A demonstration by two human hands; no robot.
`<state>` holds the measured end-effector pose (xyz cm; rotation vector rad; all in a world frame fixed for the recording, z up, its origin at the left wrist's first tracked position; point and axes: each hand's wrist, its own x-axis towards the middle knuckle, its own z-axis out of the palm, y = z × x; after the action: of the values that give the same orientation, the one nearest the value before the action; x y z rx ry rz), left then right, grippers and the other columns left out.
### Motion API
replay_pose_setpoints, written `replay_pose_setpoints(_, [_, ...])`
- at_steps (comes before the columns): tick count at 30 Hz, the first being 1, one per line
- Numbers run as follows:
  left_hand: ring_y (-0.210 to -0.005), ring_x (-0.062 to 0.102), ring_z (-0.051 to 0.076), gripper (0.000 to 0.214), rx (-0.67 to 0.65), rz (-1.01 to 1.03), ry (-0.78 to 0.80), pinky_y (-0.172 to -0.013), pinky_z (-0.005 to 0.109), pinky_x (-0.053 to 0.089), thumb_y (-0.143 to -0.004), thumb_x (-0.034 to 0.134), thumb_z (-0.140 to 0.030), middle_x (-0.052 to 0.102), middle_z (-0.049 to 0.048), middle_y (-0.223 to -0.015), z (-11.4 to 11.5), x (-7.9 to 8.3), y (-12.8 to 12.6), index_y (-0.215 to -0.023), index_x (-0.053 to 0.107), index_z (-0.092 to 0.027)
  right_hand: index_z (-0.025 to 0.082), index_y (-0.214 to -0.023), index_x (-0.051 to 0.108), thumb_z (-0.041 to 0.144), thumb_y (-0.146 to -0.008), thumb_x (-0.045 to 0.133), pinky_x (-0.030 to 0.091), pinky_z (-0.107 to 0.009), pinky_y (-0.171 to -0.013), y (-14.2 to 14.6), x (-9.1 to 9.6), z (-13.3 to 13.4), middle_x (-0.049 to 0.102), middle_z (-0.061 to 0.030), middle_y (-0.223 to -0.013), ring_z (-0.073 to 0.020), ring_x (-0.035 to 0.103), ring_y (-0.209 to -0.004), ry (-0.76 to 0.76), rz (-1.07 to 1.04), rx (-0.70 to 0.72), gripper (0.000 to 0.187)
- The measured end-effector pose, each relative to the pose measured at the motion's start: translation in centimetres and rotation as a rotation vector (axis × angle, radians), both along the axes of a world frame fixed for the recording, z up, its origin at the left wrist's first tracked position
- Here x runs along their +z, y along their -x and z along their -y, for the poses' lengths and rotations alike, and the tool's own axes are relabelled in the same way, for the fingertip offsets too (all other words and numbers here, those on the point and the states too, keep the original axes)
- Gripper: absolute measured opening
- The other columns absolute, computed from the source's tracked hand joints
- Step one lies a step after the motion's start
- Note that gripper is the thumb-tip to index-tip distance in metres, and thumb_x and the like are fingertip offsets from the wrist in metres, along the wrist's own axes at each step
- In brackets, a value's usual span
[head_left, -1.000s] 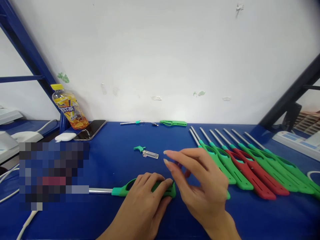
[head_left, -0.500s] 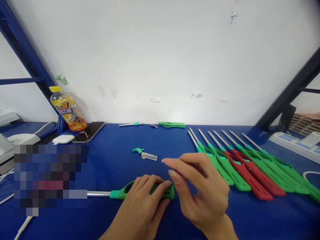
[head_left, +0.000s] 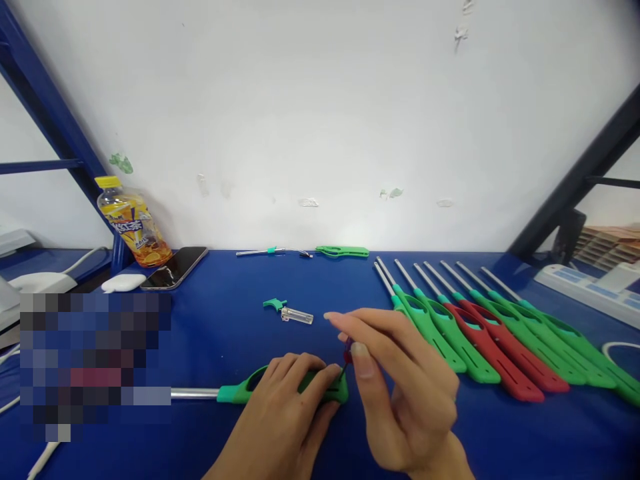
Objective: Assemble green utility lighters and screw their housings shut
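A green long-nosed lighter (head_left: 235, 393) lies on the blue table (head_left: 210, 333), its metal tube pointing left. My left hand (head_left: 285, 413) is closed over its handle, pressing it down. My right hand (head_left: 400, 387) hovers just right of the handle's end, thumb and a finger pinching a small red part (head_left: 348, 347) with a thin dark stem that reaches down to the handle. The other fingers are stretched out.
A row of several green and red lighters (head_left: 480, 333) lies at the right. A small clear tube with a green trigger piece (head_left: 290, 312) lies in the middle. Loose lighter parts (head_left: 310, 252), a phone (head_left: 175, 267), a drink bottle (head_left: 131, 223) and a power strip (head_left: 585, 287) stand further back.
My right hand has drawn in toward the handle's end and its thumb has closed on the small red part. The left hand has stayed on the lighter.
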<state>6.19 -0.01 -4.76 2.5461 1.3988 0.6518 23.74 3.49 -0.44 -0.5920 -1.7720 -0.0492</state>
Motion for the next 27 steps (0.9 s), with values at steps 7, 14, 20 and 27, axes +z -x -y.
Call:
replay_pose_setpoints(7, [-0.109, 0.066, 0.029, 0.039, -0.005, -0.005, -0.018, -0.093, 0.048, 0.056, -0.103, 0.055, -0.010, 0.069, 0.0072, -0.126, 0.0, -0.1, 0.0, -0.138, 0.059, -0.026, 0.022, -0.119, 0.072, 0.003, -0.097, 0.062, 0.057, -0.024, -0.055, 0.2, -0.2, -0.3, 0.075, -0.0035, -0.091, -0.0128, 0.070, -0.070, -0.013, -0.022, -0.024, 0.031])
replay_pose_setpoints(14, [-0.105, 0.068, 0.027, 0.039, 0.014, 0.006, -0.052, -0.093, 0.045, 0.057, -0.103, 0.060, -0.015, 0.071, 0.0048, -0.122, 0.1, -0.1, 0.0, -0.139, 0.062, -0.028, 0.019, -0.130, 0.073, 0.009, -0.103, 0.052, 0.062, -0.029, -0.078, -0.9, 0.3, -0.6, 0.074, -0.0071, -0.111, -0.0158, 0.073, -0.093, 0.197, -0.027, 0.071, 0.035])
replay_pose_setpoints(20, [-0.108, 0.067, 0.028, 0.038, 0.006, 0.012, -0.052, -0.094, 0.045, 0.057, -0.103, 0.060, -0.015, 0.071, 0.0054, -0.125, 0.0, -0.3, 0.1, -0.139, 0.061, -0.028, 0.022, -0.115, 0.077, 0.007, -0.098, 0.066, 0.056, -0.021, -0.063, -1.0, 0.5, -0.8, 0.071, -0.0002, -0.094, -0.0101, 0.066, -0.075, 0.254, -0.059, 0.122, 0.026])
replay_pose_setpoints(27, [-0.106, 0.068, 0.028, 0.037, -0.001, -0.003, -0.046, -0.092, 0.045, 0.058, -0.103, 0.060, -0.015, 0.071, 0.0054, -0.123, -0.1, -0.3, 0.2, -0.138, 0.061, -0.027, 0.024, -0.137, 0.069, 0.007, -0.104, 0.053, 0.059, -0.024, -0.080, -1.1, 0.4, -0.7, 0.075, -0.0027, -0.111, -0.0126, 0.071, -0.095, 0.341, -0.033, 0.216, 0.040])
